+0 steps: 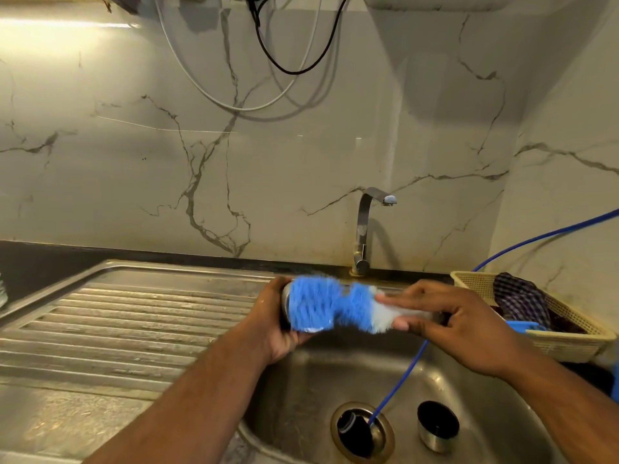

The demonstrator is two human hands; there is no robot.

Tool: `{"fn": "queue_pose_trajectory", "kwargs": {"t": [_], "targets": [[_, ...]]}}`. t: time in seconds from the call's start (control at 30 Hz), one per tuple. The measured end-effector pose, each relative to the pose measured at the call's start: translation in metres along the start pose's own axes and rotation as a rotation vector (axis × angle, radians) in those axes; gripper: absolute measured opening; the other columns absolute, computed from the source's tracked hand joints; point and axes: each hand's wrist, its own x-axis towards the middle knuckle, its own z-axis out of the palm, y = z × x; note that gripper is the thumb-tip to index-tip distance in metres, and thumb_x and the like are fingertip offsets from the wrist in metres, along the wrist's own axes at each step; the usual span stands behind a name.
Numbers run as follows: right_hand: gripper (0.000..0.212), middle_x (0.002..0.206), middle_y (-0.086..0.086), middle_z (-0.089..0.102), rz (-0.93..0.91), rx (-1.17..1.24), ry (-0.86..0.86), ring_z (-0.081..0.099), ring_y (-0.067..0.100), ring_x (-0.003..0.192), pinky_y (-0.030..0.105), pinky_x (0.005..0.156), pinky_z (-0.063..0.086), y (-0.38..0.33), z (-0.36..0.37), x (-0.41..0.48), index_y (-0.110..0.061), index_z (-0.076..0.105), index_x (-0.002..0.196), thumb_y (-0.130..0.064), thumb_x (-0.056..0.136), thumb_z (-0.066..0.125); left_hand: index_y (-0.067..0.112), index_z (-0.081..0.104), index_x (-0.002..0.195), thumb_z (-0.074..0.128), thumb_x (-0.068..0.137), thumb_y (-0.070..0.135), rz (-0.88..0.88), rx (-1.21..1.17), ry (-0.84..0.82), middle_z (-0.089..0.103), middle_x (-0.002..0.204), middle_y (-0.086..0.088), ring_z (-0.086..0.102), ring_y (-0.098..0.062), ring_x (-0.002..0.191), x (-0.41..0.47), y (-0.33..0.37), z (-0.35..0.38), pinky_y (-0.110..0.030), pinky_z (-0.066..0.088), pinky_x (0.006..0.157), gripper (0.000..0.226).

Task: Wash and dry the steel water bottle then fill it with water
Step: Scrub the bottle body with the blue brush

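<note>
I hold the steel water bottle [285, 301] on its side above the sink basin [301, 390]. My left hand [271, 326] grips its left end. A blue and white bristle brush [321, 308], blurred, lies along the bottle's side and hides most of it. My right hand [469, 323] pinches the brush's white end between fingers and thumb. In the basin lie a steel cap with a black inside [437, 426] and a black piece in the drain [348, 426]. The tap [365, 226] stands behind; no water shows at its spout.
A ribbed steel drainboard [134, 313] stretches to the left of the basin. A blue hose [398, 386] runs from the right wall down into the drain. A beige plastic basket [569, 343] with a checked cloth [522, 299] sits at the right.
</note>
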Motion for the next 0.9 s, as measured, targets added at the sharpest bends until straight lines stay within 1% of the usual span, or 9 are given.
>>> {"fn": "queue_pose_trajectory", "kwargs": {"t": [0.2, 0.3, 0.4, 0.5, 0.57, 0.63, 0.73, 0.8, 0.9], "targets": [[0.039, 0.109, -0.018, 0.068, -0.007, -0.014, 0.016, 0.063, 0.01, 0.099, 0.024, 0.069, 0.049, -0.001, 0.001, 0.001, -0.066, 0.061, 0.119, -0.055, 0.082, 0.066, 0.0, 0.064, 0.113, 0.053, 0.101, 0.037, 0.008, 0.008, 0.017, 0.075, 0.091, -0.026, 0.073, -0.037, 0.086, -0.002, -0.001, 0.002, -0.046, 0.064, 0.067, 0.04], [0.039, 0.11, -0.018, 0.068, -0.008, -0.027, 0.064, 0.064, 0.01, 0.099, 0.034, 0.073, 0.053, -0.003, 0.0, 0.001, -0.063, 0.062, 0.122, -0.053, 0.084, 0.068, 0.001, 0.063, 0.121, 0.054, 0.1, 0.037, -0.002, -0.024, 0.019, 0.075, 0.092, -0.025, 0.074, -0.035, 0.08, -0.001, -0.001, 0.0, -0.044, 0.064, 0.066, 0.042], [0.041, 0.111, -0.018, 0.068, -0.038, -0.01, 0.006, 0.064, 0.012, 0.098, 0.041, 0.072, 0.054, -0.005, 0.001, -0.001, -0.062, 0.063, 0.121, -0.053, 0.082, 0.069, 0.0, 0.064, 0.112, 0.054, 0.102, 0.035, -0.005, 0.002, 0.014, 0.075, 0.083, -0.024, 0.075, -0.034, 0.069, -0.002, -0.001, 0.001, -0.043, 0.063, 0.055, 0.037], [0.048, 0.113, -0.02, 0.066, -0.059, -0.07, 0.137, 0.063, 0.01, 0.1, 0.028, 0.074, 0.05, -0.006, -0.003, -0.001, -0.064, 0.056, 0.129, -0.052, 0.084, 0.069, 0.0, 0.062, 0.111, 0.058, 0.097, 0.031, -0.011, -0.076, 0.038, 0.073, 0.081, -0.025, 0.074, -0.036, 0.065, -0.002, 0.0, 0.003, -0.05, 0.062, 0.062, 0.034], [0.064, 0.114, -0.024, 0.063, -0.065, -0.127, 0.127, 0.062, 0.007, 0.096, 0.018, 0.071, 0.047, -0.005, -0.005, -0.002, -0.065, 0.045, 0.138, -0.049, 0.083, 0.073, 0.007, 0.063, 0.116, 0.058, 0.097, 0.031, -0.007, -0.094, 0.029, 0.072, 0.084, -0.024, 0.071, -0.036, 0.071, -0.002, 0.001, 0.004, -0.047, 0.062, 0.058, 0.031], [0.079, 0.111, -0.028, 0.061, -0.039, -0.179, 0.124, 0.061, 0.004, 0.091, 0.018, 0.071, 0.049, -0.005, -0.005, -0.002, -0.067, 0.033, 0.144, -0.046, 0.081, 0.076, 0.008, 0.062, 0.118, 0.06, 0.097, 0.032, -0.017, -0.105, 0.025, 0.072, 0.088, -0.026, 0.072, -0.038, 0.075, -0.005, 0.001, 0.005, -0.044, 0.063, 0.056, 0.032], [0.059, 0.109, -0.02, 0.064, -0.095, -0.203, 0.163, 0.063, 0.01, 0.095, 0.036, 0.074, 0.054, -0.002, -0.002, -0.001, -0.06, 0.047, 0.14, -0.046, 0.086, 0.067, -0.005, 0.06, 0.111, 0.061, 0.097, 0.032, -0.028, -0.113, 0.035, 0.072, 0.081, -0.031, 0.072, -0.04, 0.076, -0.007, 0.001, 0.005, -0.047, 0.061, 0.065, 0.039], [0.054, 0.109, -0.02, 0.062, -0.117, -0.231, 0.107, 0.062, 0.009, 0.096, 0.035, 0.071, 0.053, 0.001, 0.001, -0.001, -0.06, 0.051, 0.137, -0.046, 0.088, 0.068, -0.003, 0.058, 0.117, 0.061, 0.098, 0.035, -0.038, -0.089, 0.043, 0.072, 0.082, -0.031, 0.074, -0.04, 0.072, -0.007, -0.001, 0.006, -0.045, 0.062, 0.058, 0.043], [0.052, 0.103, -0.02, 0.061, -0.065, -0.227, 0.196, 0.061, 0.008, 0.089, 0.033, 0.066, 0.051, 0.005, 0.001, -0.001, -0.06, 0.052, 0.137, -0.045, 0.091, 0.071, -0.004, 0.056, 0.113, 0.059, 0.099, 0.033, -0.023, -0.106, 0.064, 0.071, 0.077, -0.033, 0.069, -0.04, 0.085, -0.005, -0.002, 0.005, -0.049, 0.058, 0.074, 0.04]]}}
